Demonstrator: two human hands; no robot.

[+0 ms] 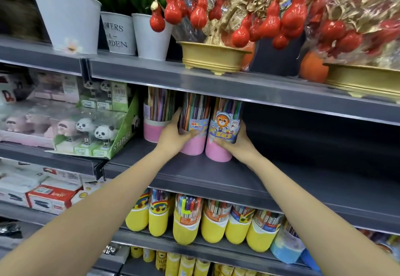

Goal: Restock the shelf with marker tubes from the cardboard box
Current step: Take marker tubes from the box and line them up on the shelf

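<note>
Three pink-based marker tubes stand upright on the middle grey shelf. My left hand grips the middle tube, the one labelled water color pen, with its thumb across the tube's front. My right hand holds the right tube, which shows a cartoon bear, with fingers wrapped round its right side. The two held tubes stand side by side and touch. A third pink tube stands further back on the left. The cardboard box is out of view.
To the right of the tubes the middle shelf stretches dark and bare. Panda staplers in a green display tray stand on the left. Yellow-based marker tubes fill the shelf below. White pots and red gourd ornaments line the shelf above.
</note>
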